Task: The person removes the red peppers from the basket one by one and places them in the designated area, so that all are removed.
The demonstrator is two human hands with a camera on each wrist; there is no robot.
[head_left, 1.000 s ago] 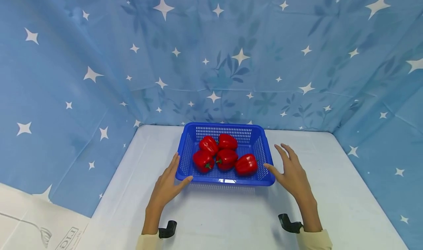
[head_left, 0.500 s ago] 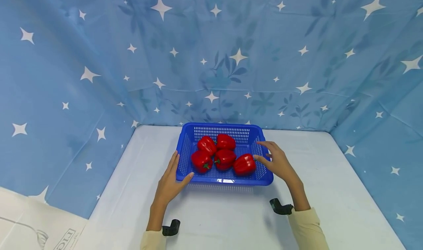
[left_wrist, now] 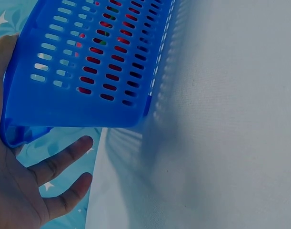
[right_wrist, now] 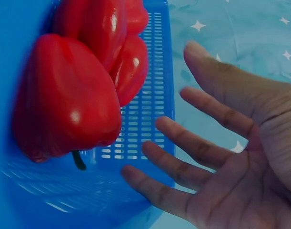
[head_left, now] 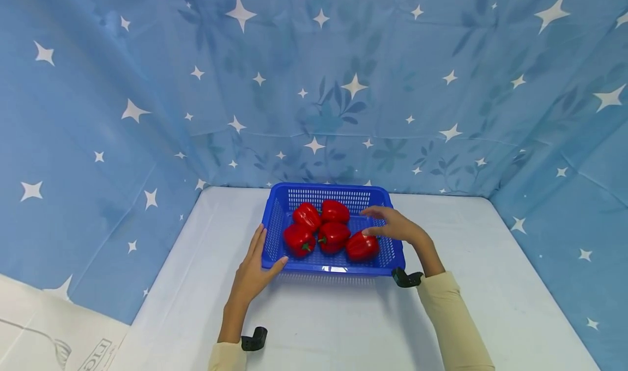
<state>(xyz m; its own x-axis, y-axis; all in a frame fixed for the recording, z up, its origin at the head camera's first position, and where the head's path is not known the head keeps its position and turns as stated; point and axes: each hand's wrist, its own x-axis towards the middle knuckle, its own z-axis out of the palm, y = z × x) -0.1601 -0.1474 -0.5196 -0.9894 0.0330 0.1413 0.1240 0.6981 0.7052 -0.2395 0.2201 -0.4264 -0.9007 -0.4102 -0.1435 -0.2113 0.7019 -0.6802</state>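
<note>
Several red bell peppers (head_left: 334, 237) with green stems lie together in a blue plastic basket (head_left: 336, 190) with slotted walls. My left hand (head_left: 252, 275) rests at the basket's front left corner, its thumb touching the front rim and the other fingers stretched along the left side. In the left wrist view, two of its fingers stand free beside the wall. My right hand (head_left: 396, 225) reaches in over the basket's right wall, above the right-hand bell pepper (head_left: 362, 247). Seen from the right wrist, its fingers (right_wrist: 176, 164) are spread and hold nothing, apart from the nearest pepper.
The basket sits toward the back of a white-covered table (head_left: 333, 327). A blue curtain (head_left: 314, 87) with white stars closes off the back and both sides. A pale printed sheet (head_left: 59, 327) shows at the lower left.
My right hand has moved left from outside the basket to over its right side. The left hand has stayed at the front left corner, and the peppers keep their arrangement.
</note>
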